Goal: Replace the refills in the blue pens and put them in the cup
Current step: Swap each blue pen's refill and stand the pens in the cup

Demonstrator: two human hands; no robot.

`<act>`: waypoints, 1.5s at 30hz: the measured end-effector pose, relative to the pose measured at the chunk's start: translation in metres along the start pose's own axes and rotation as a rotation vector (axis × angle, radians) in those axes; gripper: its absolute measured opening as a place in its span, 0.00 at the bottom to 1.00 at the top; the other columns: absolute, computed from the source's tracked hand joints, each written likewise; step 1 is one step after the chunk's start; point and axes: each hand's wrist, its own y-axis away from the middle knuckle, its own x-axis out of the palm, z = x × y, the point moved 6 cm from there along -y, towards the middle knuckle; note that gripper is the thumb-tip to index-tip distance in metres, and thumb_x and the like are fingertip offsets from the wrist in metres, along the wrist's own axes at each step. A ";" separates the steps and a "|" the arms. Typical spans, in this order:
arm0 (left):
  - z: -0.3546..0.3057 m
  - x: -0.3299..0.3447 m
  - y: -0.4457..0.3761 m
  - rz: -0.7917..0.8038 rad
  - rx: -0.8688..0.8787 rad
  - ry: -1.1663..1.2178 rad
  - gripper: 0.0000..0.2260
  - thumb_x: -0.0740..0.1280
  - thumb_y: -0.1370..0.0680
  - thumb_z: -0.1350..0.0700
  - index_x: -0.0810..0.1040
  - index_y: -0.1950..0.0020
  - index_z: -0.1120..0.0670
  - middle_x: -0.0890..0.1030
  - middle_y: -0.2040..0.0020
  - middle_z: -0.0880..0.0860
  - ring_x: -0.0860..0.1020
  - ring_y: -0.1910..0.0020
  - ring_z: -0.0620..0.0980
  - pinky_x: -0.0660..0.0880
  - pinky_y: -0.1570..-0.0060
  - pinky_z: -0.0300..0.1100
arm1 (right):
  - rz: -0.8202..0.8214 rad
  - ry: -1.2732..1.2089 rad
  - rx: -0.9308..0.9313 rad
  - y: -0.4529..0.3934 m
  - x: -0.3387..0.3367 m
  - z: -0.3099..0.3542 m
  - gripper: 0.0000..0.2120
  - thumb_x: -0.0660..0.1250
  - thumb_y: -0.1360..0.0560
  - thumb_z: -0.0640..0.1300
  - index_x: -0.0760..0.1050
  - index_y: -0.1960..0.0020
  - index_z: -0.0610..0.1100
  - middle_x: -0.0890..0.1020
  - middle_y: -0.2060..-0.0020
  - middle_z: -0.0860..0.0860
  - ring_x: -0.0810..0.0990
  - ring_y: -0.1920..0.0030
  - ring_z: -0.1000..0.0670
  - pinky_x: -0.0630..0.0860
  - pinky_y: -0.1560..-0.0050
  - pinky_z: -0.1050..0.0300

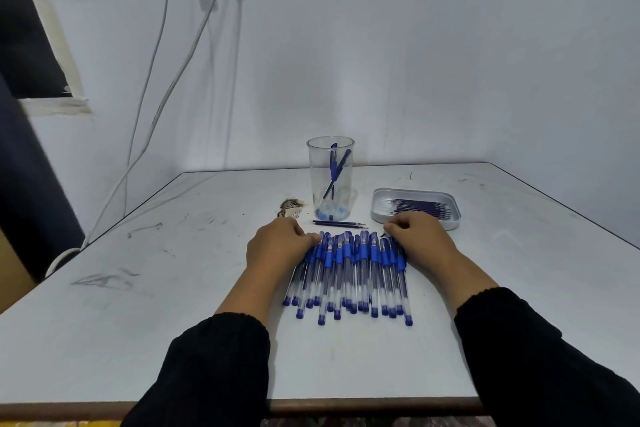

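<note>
Several blue pens (349, 274) with clear barrels and blue caps lie side by side in a row on the white table (173, 288). My left hand (277, 248) sits at the row's left end, fingers curled onto the outermost pens' caps. At the right end, my right hand (420, 241) has its fingers curled over the far tips of the last pens; what it pinches is hidden. Behind the row stands a clear plastic cup (330, 180) with two blue pens leaning inside. Two loose refills (339, 224) lie in front of the cup.
A white tray (415, 208) holding several dark refills sits at the back right, just beyond my right hand. A burnt or chipped patch (291, 206) marks the table left of the cup. White cables (152, 121) hang down the wall at the left.
</note>
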 end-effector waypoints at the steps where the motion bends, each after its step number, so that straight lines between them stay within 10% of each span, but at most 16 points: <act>1: -0.001 0.001 0.000 0.012 0.000 -0.018 0.15 0.67 0.27 0.39 0.76 0.57 0.51 0.79 0.60 0.48 0.77 0.58 0.48 0.75 0.57 0.44 | 0.001 0.010 -0.002 0.000 0.000 0.000 0.09 0.64 0.22 0.50 0.81 0.48 0.49 0.82 0.54 0.53 0.79 0.53 0.52 0.75 0.51 0.53; 18: -0.009 -0.004 0.009 -0.013 -0.006 -0.049 0.12 0.63 0.24 0.50 0.81 0.57 0.57 0.82 0.59 0.54 0.80 0.59 0.52 0.76 0.57 0.46 | 0.010 0.056 -0.001 -0.002 0.001 0.000 0.09 0.64 0.22 0.50 0.81 0.49 0.49 0.82 0.54 0.52 0.79 0.52 0.50 0.76 0.49 0.50; 34: -0.006 -0.014 0.013 0.185 -0.163 0.958 0.10 0.57 0.17 0.55 0.73 0.49 0.59 0.76 0.67 0.56 0.74 0.74 0.48 0.71 0.76 0.39 | -0.038 0.018 -0.039 0.002 -0.005 0.008 0.11 0.62 0.21 0.51 0.80 0.47 0.49 0.81 0.53 0.54 0.77 0.53 0.53 0.71 0.56 0.55; 40: -0.024 -0.019 0.016 0.095 0.118 0.677 0.11 0.61 0.20 0.50 0.80 0.52 0.54 0.80 0.60 0.52 0.72 0.68 0.45 0.68 0.68 0.37 | -0.123 -0.228 -0.227 0.015 -0.011 0.036 0.08 0.66 0.22 0.50 0.82 0.46 0.51 0.81 0.54 0.57 0.78 0.52 0.56 0.75 0.47 0.54; 45: -0.042 -0.013 0.025 -0.070 0.405 0.001 0.12 0.58 0.19 0.47 0.77 0.40 0.46 0.80 0.50 0.46 0.77 0.53 0.46 0.72 0.56 0.42 | -0.077 -0.261 -0.410 0.024 -0.004 0.059 0.14 0.70 0.25 0.49 0.79 0.40 0.57 0.81 0.52 0.64 0.77 0.51 0.61 0.72 0.48 0.63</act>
